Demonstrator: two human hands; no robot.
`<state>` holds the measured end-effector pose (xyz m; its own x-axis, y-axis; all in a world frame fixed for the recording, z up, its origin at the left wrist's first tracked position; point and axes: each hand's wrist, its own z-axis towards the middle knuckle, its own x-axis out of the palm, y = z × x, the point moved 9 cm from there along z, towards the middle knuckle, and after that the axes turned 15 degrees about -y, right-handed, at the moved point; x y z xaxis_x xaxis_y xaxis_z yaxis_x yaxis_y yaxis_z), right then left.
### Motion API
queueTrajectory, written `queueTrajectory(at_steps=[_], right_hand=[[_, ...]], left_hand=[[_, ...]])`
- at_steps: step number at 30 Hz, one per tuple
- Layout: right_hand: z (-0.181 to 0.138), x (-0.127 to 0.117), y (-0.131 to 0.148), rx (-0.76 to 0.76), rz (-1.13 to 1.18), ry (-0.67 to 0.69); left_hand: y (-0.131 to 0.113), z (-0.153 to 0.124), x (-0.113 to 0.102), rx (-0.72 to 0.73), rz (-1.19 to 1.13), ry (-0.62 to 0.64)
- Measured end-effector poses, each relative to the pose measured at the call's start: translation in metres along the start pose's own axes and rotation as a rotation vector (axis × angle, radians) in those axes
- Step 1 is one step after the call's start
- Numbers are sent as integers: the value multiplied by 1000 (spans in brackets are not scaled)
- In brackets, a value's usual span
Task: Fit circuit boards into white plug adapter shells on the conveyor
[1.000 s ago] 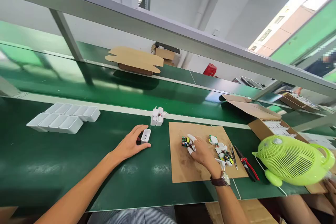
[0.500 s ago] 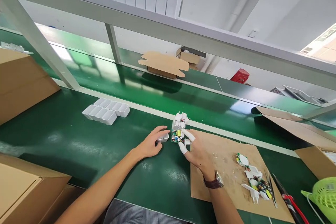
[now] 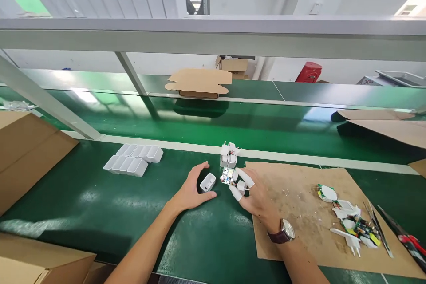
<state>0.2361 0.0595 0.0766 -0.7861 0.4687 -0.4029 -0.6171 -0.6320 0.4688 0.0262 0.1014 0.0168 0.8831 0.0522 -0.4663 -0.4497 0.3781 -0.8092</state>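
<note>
My left hand is spread, thumb and fingers apart around a white charger housing. The housing's slotted end faces up, and the fingers look clear of it. My right hand, with white finger cots on thumb and forefinger, pinches a small circuit board and a white plug piece at its right end. Just behind the board stands a small group of white charger housings with parts inside.
Two rows of white housings stand at left. On the brown cardboard sheet lie loose boards, a plug part and tweezers. Red-handled pliers lie far right. Cartons flank the left; a metal rail crosses above.
My left hand has opened away from the housing, which now shows its slotted end. My right hand has tilted the board and drawn it slightly nearer. The camera view has levelled.
</note>
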Motion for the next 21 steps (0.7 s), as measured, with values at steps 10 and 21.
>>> queueTrajectory(at_steps=[10, 21], right_hand=[[-2, 7, 28, -20, 41, -2], [-4, 3, 30, -20, 51, -22]], left_hand=[[-17, -4, 19, 87, -22, 67], [-19, 1, 11, 142, 43, -35]])
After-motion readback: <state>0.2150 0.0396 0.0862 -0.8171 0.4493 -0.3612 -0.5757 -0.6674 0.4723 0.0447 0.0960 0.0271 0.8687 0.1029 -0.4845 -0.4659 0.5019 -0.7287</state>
